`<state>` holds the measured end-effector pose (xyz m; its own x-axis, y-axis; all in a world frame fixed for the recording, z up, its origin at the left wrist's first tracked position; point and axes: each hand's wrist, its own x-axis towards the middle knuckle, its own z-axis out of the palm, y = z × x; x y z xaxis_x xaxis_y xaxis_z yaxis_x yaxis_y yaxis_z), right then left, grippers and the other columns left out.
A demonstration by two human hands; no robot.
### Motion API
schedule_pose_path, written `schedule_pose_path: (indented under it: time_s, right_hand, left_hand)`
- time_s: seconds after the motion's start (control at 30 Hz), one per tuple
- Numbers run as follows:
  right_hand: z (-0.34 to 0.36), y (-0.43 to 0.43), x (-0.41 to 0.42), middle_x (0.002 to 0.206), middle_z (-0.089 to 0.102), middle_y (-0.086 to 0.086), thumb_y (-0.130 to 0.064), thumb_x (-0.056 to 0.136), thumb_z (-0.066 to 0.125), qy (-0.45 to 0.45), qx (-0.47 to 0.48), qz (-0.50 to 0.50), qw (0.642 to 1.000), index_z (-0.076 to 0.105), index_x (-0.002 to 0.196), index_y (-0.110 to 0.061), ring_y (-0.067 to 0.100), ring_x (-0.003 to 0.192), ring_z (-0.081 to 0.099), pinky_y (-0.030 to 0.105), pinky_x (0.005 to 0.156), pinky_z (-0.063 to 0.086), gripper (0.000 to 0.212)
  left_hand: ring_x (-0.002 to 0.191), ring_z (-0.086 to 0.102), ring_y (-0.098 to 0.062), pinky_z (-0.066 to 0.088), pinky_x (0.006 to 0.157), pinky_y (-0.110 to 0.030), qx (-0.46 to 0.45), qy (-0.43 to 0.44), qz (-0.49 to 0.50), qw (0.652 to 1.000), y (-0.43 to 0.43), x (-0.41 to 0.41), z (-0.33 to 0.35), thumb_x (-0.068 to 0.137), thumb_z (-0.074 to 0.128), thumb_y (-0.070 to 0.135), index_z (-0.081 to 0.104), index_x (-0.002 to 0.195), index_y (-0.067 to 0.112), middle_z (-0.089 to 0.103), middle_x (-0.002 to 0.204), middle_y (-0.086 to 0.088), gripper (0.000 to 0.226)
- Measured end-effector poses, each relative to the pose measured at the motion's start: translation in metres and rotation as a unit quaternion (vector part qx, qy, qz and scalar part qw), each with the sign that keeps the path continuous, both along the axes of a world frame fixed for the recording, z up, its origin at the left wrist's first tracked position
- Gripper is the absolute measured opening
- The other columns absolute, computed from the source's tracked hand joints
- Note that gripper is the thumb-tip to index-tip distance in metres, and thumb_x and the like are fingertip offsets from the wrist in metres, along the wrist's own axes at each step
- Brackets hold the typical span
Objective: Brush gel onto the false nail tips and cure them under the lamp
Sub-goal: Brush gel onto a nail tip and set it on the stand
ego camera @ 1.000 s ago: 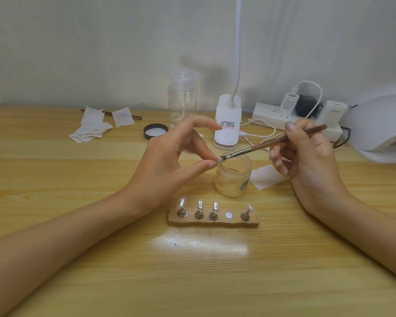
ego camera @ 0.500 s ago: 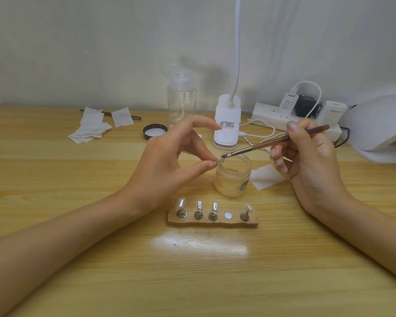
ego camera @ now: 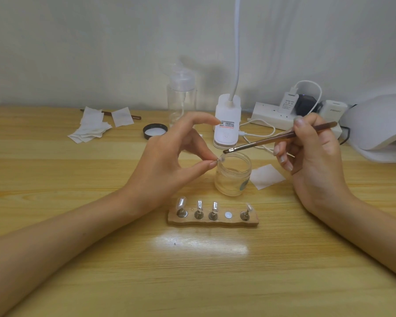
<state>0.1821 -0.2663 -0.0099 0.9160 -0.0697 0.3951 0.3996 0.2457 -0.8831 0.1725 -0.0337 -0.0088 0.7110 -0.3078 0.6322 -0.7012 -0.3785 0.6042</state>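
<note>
My left hand (ego camera: 169,165) pinches a small clear nail tip (ego camera: 221,159) between thumb and middle finger, just over the rim of an open glass gel jar (ego camera: 233,177). My right hand (ego camera: 313,161) holds a brown brush (ego camera: 279,138); its bristle end hovers slightly above the tip. In front of the jar lies a wooden holder (ego camera: 213,219) with several metal stands bearing clear nail tips and one bare magnet spot. The white curing lamp (ego camera: 380,126) sits at the far right edge.
A clear pump bottle (ego camera: 181,97), a white clip desk lamp base (ego camera: 226,122), a power strip with plugs (ego camera: 290,113), a black jar lid (ego camera: 154,131), white wipes (ego camera: 92,126) at the back left and one wipe (ego camera: 265,176) beside the jar.
The brush end has lifted a little off the nail tip and drawn slightly to the right. My left hand has stayed in place with the tip.
</note>
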Motion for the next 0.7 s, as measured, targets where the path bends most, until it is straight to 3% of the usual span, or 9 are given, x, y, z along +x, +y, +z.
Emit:
schedule_pose_path:
  time_s: [0.7]
  right_hand:
    - [-0.0011,0.0005,-0.0007,0.056,0.060,0.002,-0.017,0.104,0.047,-0.021,-0.045,-0.016,0.999,0.048,0.078,-0.023,0.015,0.049,0.054,0.021,0.045,0.040,0.027]
  left_hand:
    - [0.081,0.071,-0.001,0.039,0.071,0.000,-0.045,0.080,-0.017,0.996,-0.0010,0.0002,0.0003,0.082,0.080,0.003,0.057,0.126,0.017,0.074,0.079,0.009,0.051]
